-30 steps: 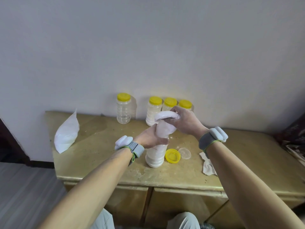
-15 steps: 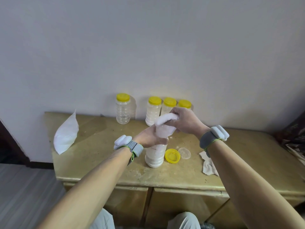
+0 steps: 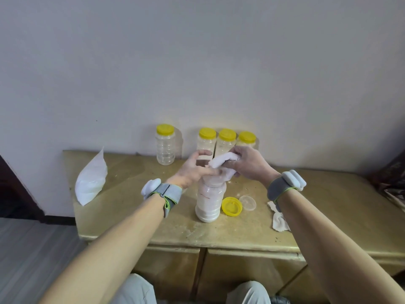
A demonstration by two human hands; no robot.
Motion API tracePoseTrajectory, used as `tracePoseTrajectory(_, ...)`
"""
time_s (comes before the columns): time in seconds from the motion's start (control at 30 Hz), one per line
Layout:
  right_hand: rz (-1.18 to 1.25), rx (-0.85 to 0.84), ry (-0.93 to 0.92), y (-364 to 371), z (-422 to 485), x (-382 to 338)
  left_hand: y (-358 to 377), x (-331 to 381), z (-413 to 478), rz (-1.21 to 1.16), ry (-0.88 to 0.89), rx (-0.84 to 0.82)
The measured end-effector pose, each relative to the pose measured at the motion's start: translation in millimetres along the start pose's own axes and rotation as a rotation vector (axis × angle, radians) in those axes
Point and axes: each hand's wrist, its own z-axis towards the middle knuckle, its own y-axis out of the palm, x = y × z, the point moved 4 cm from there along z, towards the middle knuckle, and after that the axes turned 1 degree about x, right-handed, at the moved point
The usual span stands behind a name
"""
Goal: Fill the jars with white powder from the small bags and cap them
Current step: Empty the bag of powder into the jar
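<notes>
Our right hand (image 3: 247,165) curls around a crumpled small white plastic bag (image 3: 221,161), holding it over the mouth of a clear ribbed plastic jar (image 3: 209,200) of white powder that stands upright on a tan wooden cabinet top (image 3: 131,216). Our left hand (image 3: 192,172) is by the jar's neck, fingers spread loose and gripping nothing. A round yellow plastic lid (image 3: 231,206) lies just beside the jar's base.

In front of me is a yellow-brown desk (image 3: 328,216) pushed up against a plain white wall (image 3: 197,62), and it has two doors (image 3: 241,275) under its top. A small crumpled white rag (image 3: 279,221) lies on the desk, over on the right. The floor (image 3: 32,249) on the left is grey with stripes, something dark with a pattern (image 3: 392,183) peeks in at the far right, and my knees in grey trousers (image 3: 135,290) show at the bottom.
</notes>
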Motion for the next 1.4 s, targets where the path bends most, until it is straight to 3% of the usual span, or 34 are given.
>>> tracePoseTrajectory(0.13,0.018,-0.001,0.024,1,-1,3,-16,11,-2,0.029,0.115,0.161)
tracePoseTrajectory(0.37,0.047,-0.003,0.030,3,-6,-5,-21,10,-8,0.312,0.133,0.093)
tracePoseTrajectory(0.47,0.034,-0.010,0.023,1,-7,-4,-27,21,-13,0.208,0.149,0.176)
tracePoseTrajectory(0.7,-0.059,-0.028,0.021,2,-10,1,-21,20,-21,0.056,-0.014,0.112)
tracePoseTrajectory(0.8,-0.079,-0.084,0.023,8,-10,-1,-20,20,-18,0.153,-0.039,0.143)
tracePoseTrajectory(0.9,-0.040,0.010,0.016,1,-8,1,-22,25,-16,0.095,-0.035,0.176)
tracePoseTrajectory(1.03,-0.057,-0.040,0.009,2,-9,4,-20,27,-18,0.187,0.002,0.171)
tracePoseTrajectory(1.17,0.005,-0.010,0.042,4,-7,12,-25,26,-20,0.045,0.044,0.268)
tracePoseTrajectory(1.4,0.017,0.058,0.063,3,-11,15,-27,15,-13,0.009,-0.009,0.279)
